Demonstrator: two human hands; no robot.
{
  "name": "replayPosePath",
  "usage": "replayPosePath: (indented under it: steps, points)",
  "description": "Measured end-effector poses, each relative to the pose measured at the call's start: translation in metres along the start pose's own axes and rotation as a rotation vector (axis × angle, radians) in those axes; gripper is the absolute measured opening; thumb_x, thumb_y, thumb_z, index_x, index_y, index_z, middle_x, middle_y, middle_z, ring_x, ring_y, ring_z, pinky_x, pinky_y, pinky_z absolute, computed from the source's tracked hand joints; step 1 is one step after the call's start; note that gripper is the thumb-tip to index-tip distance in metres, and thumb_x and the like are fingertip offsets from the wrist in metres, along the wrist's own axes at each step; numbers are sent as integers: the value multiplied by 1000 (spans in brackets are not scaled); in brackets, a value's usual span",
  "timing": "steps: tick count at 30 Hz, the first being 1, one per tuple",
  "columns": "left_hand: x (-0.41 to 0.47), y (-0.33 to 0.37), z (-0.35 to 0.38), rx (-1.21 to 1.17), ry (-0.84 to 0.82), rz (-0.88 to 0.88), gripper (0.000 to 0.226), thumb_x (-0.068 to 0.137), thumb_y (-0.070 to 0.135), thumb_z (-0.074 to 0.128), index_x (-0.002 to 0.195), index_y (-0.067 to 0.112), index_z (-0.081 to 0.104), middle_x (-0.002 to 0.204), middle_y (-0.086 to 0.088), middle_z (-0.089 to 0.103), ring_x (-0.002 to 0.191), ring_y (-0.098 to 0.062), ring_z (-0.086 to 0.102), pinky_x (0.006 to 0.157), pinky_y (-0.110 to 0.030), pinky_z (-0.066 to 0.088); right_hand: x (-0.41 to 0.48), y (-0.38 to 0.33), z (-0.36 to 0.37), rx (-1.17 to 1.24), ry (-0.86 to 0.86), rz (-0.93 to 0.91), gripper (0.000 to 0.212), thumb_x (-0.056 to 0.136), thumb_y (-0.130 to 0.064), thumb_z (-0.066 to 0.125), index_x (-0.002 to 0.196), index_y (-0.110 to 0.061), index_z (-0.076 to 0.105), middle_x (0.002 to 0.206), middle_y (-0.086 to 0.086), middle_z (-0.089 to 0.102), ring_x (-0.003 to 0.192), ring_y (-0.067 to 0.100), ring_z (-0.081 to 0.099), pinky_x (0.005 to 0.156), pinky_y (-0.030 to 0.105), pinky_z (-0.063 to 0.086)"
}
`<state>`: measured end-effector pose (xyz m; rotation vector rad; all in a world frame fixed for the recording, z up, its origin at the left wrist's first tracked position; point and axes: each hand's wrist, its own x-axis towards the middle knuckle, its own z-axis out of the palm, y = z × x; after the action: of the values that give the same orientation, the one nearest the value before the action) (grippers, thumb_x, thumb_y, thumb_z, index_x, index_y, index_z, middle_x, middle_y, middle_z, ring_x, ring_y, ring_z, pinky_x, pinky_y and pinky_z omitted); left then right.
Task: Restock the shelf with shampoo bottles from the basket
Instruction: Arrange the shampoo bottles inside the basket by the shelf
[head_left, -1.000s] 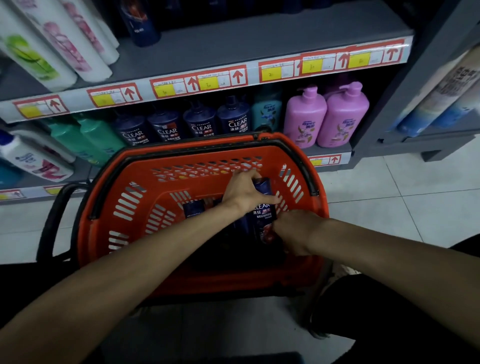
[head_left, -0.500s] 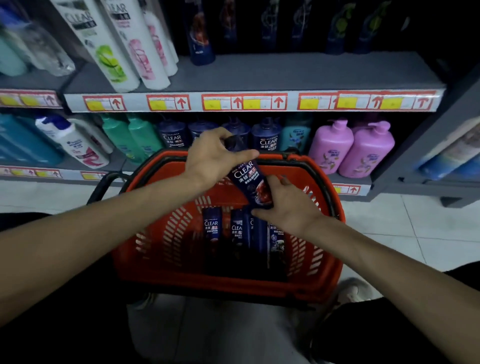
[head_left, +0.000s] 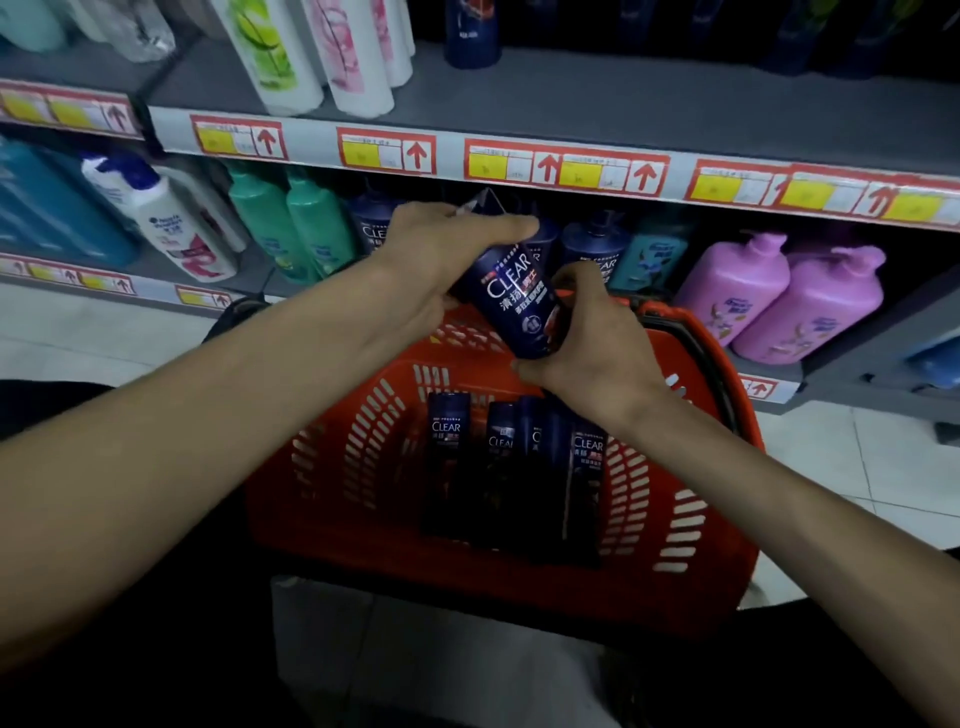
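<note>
A dark blue CLEAR shampoo bottle (head_left: 514, 304) is held tilted above the orange basket (head_left: 332, 467), in front of the lower shelf. My left hand (head_left: 441, 254) grips its upper part. My right hand (head_left: 587, 348) holds its lower end from the right. Several more dark blue CLEAR bottles (head_left: 449, 457) stand upright inside the basket. Behind my hands, matching dark CLEAR pump bottles (head_left: 595, 247) stand in a row on the lower shelf.
The lower shelf also carries green bottles (head_left: 283, 223), a white pump bottle (head_left: 171, 223), a teal bottle (head_left: 654, 254) and two pink pump bottles (head_left: 779, 296). The upper shelf (head_left: 623, 111) has white bottles (head_left: 311, 52) at left and bare grey board to the right. White tiled floor surrounds the basket.
Both hands have lifted one CLEAR bottle out of the basket and up toward the lower shelf. The view has tilted upward, showing more of the shelves.
</note>
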<state>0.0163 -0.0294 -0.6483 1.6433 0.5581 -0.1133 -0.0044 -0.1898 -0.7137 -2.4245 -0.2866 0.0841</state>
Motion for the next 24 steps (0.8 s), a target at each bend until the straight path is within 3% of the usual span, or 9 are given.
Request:
replayPosePath:
  steps: [4,7,10,13,18,20,24]
  points:
    - [-1,2,-1,-61,-78,-52,43,74,41,86,106,16,71,84,3,75,76,-12,71,64,-24,57,1,1,0,125,-39,71,74,63,-30,92,118,-28,41,96,-16,62,83,7,63,68,30,51]
    - [-3,2,-2,-63,-111,1,44,79,52,79,108,19,73,72,12,75,84,-13,73,78,-32,59,0,1,0,271,-55,164,73,64,-27,92,122,-26,47,100,-21,60,89,-2,60,72,21,49]
    - [-5,0,-5,-70,-126,39,41,83,58,72,105,23,74,83,12,78,82,-10,75,84,-34,59,-1,1,-4,440,-49,241,69,65,-24,91,126,-27,58,107,-13,69,95,6,68,82,28,58]
    - [-5,-1,-8,-74,-166,85,42,88,58,67,110,23,74,98,6,79,91,-12,75,87,-34,58,-5,-4,-12,638,-76,291,58,72,-15,85,125,-25,66,105,-7,74,88,6,72,75,24,58]
    - [-11,-1,-10,-83,-208,125,40,92,53,64,116,22,71,104,3,78,96,-14,75,89,-34,58,-11,-14,-20,1123,-184,454,26,76,-18,64,101,-15,69,89,5,70,80,25,67,74,36,53]
    - [-13,-3,-8,-71,-209,130,38,92,51,64,114,22,72,103,2,78,95,-15,75,90,-36,58,-13,-17,-26,1256,-235,500,25,76,-20,55,98,-15,64,87,9,62,77,27,59,79,41,48]
    - [-18,-6,-7,-44,-231,145,35,93,47,66,114,20,72,102,2,78,95,-17,75,88,-35,59,-11,-18,-33,1400,-217,446,38,66,-16,50,102,-8,60,90,16,56,76,29,56,75,39,47]
